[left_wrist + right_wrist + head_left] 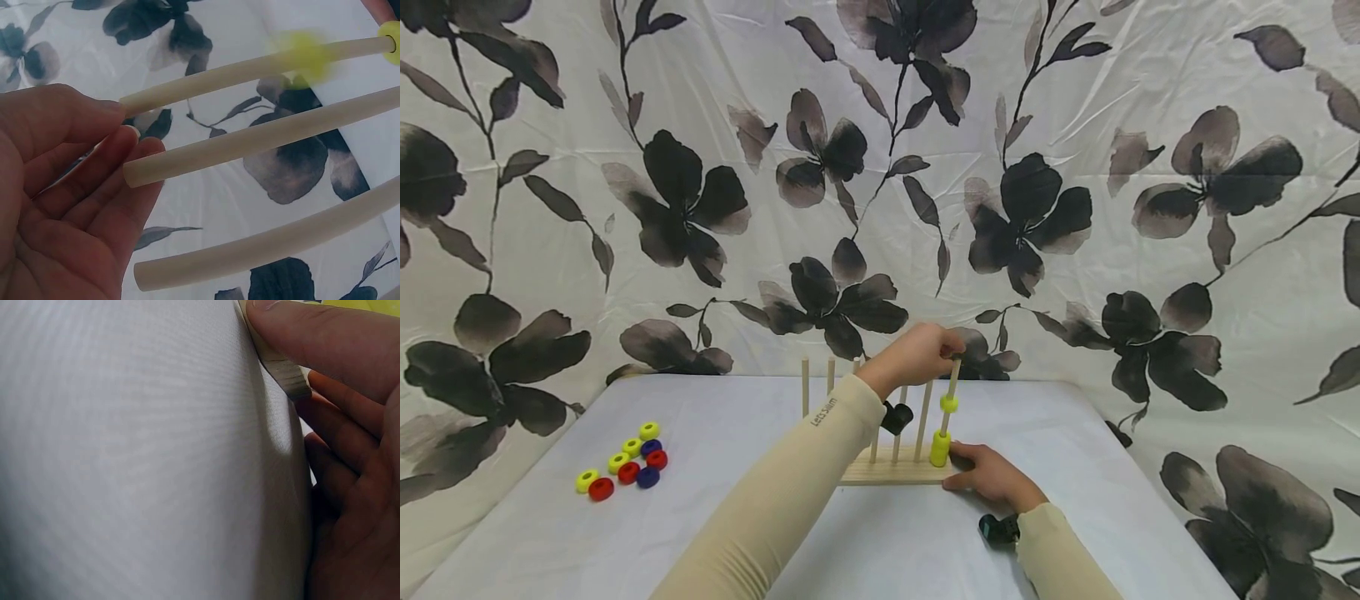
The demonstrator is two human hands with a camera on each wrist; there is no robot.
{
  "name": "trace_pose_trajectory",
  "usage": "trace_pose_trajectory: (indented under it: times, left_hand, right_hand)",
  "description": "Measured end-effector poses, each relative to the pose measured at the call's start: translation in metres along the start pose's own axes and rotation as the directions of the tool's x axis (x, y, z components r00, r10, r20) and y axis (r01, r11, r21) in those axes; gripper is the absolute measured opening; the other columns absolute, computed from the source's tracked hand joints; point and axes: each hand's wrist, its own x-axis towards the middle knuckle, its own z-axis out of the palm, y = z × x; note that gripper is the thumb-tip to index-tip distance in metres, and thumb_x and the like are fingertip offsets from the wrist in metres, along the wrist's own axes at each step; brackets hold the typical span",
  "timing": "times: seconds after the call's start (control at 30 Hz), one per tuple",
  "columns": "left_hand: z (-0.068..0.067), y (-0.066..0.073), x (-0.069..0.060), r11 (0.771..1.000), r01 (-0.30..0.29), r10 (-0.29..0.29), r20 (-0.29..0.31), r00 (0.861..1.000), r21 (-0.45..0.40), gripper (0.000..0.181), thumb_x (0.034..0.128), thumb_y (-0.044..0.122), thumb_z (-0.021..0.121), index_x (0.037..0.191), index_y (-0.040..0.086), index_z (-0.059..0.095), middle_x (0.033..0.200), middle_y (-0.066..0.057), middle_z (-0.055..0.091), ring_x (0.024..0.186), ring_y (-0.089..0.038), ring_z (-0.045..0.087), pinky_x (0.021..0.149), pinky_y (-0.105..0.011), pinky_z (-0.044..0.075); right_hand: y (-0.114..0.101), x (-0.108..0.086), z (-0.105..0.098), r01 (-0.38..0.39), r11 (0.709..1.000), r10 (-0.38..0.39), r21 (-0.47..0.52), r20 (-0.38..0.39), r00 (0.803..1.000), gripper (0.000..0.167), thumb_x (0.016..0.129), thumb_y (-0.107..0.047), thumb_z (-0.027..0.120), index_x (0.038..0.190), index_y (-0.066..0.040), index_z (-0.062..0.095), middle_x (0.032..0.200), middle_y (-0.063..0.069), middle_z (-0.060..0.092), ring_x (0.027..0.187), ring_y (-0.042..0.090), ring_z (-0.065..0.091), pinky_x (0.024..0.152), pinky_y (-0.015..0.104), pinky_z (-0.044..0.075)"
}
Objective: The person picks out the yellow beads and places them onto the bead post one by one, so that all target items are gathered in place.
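There's the yellow ring (949, 404), partway down the rightmost peg (954, 383), threaded round it, a blur from the left wrist! That peg stands nearly upright, its top leaning slightly right, and the ring's hole runs along it. The wooden base (895, 475) lies lengthwise from left to right across the white desk (865, 550). Up top, the left hand (921, 354) has its grip apart, thumb right by the peg's tip, nothing pinched. Down low, the right hand (988, 473) has its grip clamped on the base's right end. At the peg's foot sits a yellow stack (940, 448); the neighbouring pegs I can see look bare. Over to the left, loose rings (628, 472) in yellow, red and blue! The left sleeve (790, 483) hides the base's left part, and floral cloth (685, 208) hangs behind.
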Motion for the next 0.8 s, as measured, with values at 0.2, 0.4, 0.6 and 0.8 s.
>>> trace_pose_trajectory:
  times: [0.2,0.4,0.6,0.8]
  left_hand:
    - [-0.005,-0.001,-0.004,0.999,0.022,-0.022,-0.001,1.000,-0.040,0.036,0.0916,0.003,0.054,0.126,0.008,0.065,0.107,-0.006,0.067,0.092,-0.015,0.056,0.079,-0.026,0.046]
    - [-0.012,-0.004,-0.010,0.996,0.015,-0.016,-0.017,1.000,-0.093,0.036,0.0916,0.005,0.054,0.126,0.007,0.065,0.125,-0.009,0.066,0.112,-0.020,0.062,0.094,-0.034,0.052]
    - [-0.021,-0.012,-0.018,0.996,0.029,-0.033,-0.060,0.998,-0.081,0.032,0.0933,0.009,0.055,0.122,0.013,0.068,0.118,-0.004,0.069,0.108,-0.017,0.063,0.089,-0.033,0.053]
    - [-0.033,-0.021,-0.027,0.994,0.076,-0.081,-0.068,0.994,-0.073,0.030,0.0959,0.015,0.056,0.124,0.013,0.066,0.122,-0.004,0.066,0.113,-0.019,0.060,0.093,-0.036,0.053]
  right_hand:
    - [0.000,0.001,0.001,0.000,1.000,0.000,0.000,0.003,1.000,0.076,0.075,-0.039,0.081,0.142,-0.017,0.051,0.148,0.011,0.047,0.140,0.037,0.037,0.112,0.061,0.029]
    - [0.003,0.003,0.002,-0.008,1.000,0.008,0.004,0.000,1.000,0.076,0.075,-0.039,0.081,0.141,-0.018,0.052,0.148,0.011,0.047,0.140,0.037,0.037,0.112,0.061,0.028]
    - [0.004,0.002,0.003,-0.011,1.000,0.011,0.015,0.001,1.000,0.076,0.074,-0.038,0.081,0.141,-0.019,0.052,0.149,0.010,0.046,0.141,0.037,0.035,0.113,0.061,0.027]
    - [0.003,0.002,0.003,-0.009,1.000,0.009,0.010,-0.006,1.000,0.076,0.074,-0.038,0.081,0.141,-0.017,0.051,0.149,0.010,0.045,0.142,0.037,0.035,0.113,0.061,0.027]
